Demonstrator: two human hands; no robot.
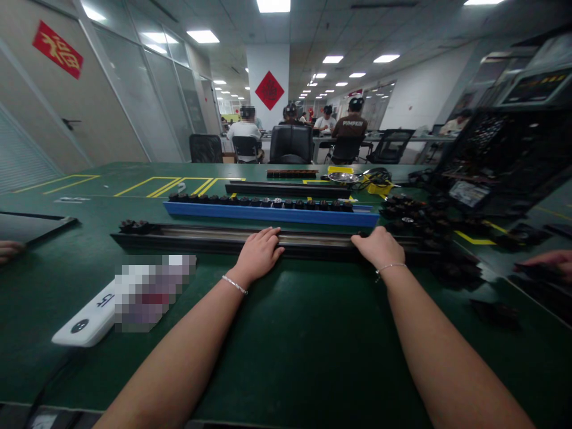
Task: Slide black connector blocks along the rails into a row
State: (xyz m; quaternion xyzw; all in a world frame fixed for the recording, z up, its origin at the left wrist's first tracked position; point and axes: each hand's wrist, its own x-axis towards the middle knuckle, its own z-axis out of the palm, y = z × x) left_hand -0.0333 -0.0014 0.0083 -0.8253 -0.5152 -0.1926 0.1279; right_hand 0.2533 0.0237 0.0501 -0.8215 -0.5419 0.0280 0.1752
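Observation:
A long black channel rail (205, 239) lies crosswise in front of me, with a few small black parts (134, 226) at its left end. My left hand (260, 255) grips across the rail's middle, fingers over the far wall and thumb at the near one. Further right, my right hand (383, 246) is closed at the rail, thumb and fingers pinched around a small black piece mostly hidden by them. Just behind stands a blue rail (268, 213) carrying a row of small black parts (286, 204).
Loose black parts (413, 214) are heaped right of the rails. Another black rail (288, 189) and a metal dish (343, 177) lie farther back. A white power bank (89, 316) with a cable is at left. Other people's hands show at the left (9, 251) and right (549, 262) edges.

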